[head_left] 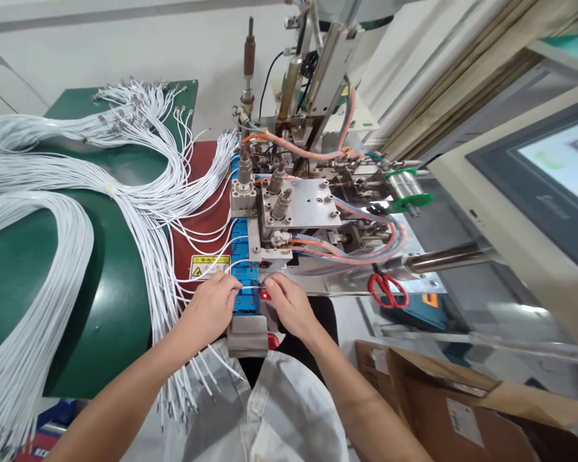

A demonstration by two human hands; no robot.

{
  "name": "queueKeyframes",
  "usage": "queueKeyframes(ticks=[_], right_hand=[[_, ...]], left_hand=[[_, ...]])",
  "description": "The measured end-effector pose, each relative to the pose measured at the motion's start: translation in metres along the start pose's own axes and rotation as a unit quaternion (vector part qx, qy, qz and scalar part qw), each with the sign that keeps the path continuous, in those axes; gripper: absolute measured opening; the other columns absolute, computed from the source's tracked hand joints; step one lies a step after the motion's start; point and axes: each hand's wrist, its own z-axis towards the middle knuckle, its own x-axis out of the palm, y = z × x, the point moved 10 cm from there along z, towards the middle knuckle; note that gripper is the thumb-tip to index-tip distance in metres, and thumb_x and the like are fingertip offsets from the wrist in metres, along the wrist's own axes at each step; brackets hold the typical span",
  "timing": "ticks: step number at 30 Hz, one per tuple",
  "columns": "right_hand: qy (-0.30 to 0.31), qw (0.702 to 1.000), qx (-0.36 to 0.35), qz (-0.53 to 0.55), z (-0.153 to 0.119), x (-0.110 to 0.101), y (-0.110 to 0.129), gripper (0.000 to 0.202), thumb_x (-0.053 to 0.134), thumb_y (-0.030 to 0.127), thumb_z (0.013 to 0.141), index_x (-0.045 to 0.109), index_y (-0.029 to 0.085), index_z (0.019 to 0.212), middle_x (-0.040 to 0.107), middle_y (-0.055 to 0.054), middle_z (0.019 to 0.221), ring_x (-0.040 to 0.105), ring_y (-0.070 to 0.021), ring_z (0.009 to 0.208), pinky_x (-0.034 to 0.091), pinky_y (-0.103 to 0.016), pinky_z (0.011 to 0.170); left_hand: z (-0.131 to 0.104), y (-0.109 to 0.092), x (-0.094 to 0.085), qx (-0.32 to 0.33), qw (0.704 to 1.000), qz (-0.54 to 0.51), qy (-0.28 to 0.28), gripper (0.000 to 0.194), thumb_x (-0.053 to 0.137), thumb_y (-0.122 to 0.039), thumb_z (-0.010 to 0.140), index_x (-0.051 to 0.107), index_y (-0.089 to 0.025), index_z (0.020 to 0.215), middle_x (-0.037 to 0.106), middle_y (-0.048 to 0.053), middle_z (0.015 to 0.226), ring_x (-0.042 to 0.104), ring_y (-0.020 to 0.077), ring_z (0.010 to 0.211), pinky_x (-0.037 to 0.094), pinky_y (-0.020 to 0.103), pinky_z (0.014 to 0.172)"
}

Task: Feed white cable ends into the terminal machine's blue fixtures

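Observation:
A white cable (248, 287) lies across the blue clamp strip (241, 253) at the front of the machine. My left hand (215, 299) is closed on this cable at the strip's left side. On the right side, my right hand (286, 300) pinches the cable's end, beside a small red light (265, 296). The tip itself is hidden by my fingers. Farther up the strip, several other white cables sit in the blue clamps, running from a large bundle (149, 256) on the left.
A green table (120, 308) at left carries looped cable bundles. The metal machine (303, 202) stands ahead, with a wire spool (408, 190) and red-handled scissors (388, 290) to its right. A display panel (534, 154) juts in at right, above cardboard boxes (443, 398).

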Motion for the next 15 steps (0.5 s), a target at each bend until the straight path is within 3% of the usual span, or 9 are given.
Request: queueKeyframes(ticks=[3, 6, 10, 15], right_hand=[[-0.048, 0.998, -0.018, -0.044, 0.0, 0.001, 0.005, 0.032, 0.035, 0.033, 0.088, 0.044, 0.021, 0.06, 0.047, 0.002, 0.055, 0.045, -0.013, 0.055, 0.033, -0.024, 0.054], [-0.088, 0.996, 0.012, -0.012, -0.002, 0.004, -0.002, 0.035, 0.032, 0.032, 0.089, 0.037, 0.021, 0.056, 0.041, 0.004, 0.051, 0.04, -0.0116, 0.049, 0.03, -0.023, 0.049], [-0.087, 0.994, 0.05, 0.041, -0.005, 0.01, -0.016, 0.036, 0.036, 0.036, 0.087, 0.036, 0.021, 0.054, 0.038, 0.005, 0.05, 0.039, -0.0107, 0.049, 0.03, -0.022, 0.049], [-0.172, 0.97, 0.091, 0.148, -0.01, -0.015, -0.035, 0.038, 0.038, 0.045, 0.085, 0.046, 0.018, 0.06, 0.041, 0.004, 0.053, 0.041, -0.0112, 0.052, 0.034, -0.023, 0.052]], left_hand=[[-0.001, -0.001, 0.0, 0.01, 1.0, 0.004, -0.008, 0.02, 0.041, -0.011, 0.083, 0.06, -0.016, 0.086, 0.059, 0.006, 0.082, 0.057, 0.0183, 0.08, 0.046, 0.033, 0.075], [-0.004, -0.004, 0.001, 0.012, 0.999, 0.029, -0.012, 0.021, 0.04, -0.01, 0.084, 0.06, -0.015, 0.089, 0.059, 0.007, 0.084, 0.057, 0.0184, 0.08, 0.046, 0.033, 0.075], [-0.009, -0.017, 0.0, 0.058, 0.992, 0.11, -0.018, 0.024, 0.039, -0.007, 0.084, 0.062, -0.014, 0.09, 0.061, 0.009, 0.084, 0.056, 0.0207, 0.081, 0.046, 0.036, 0.077], [-0.017, -0.029, -0.006, 0.111, 0.98, 0.165, -0.018, 0.026, 0.039, -0.009, 0.085, 0.059, -0.014, 0.101, 0.063, 0.009, 0.096, 0.054, 0.0218, 0.09, 0.043, 0.039, 0.084]])
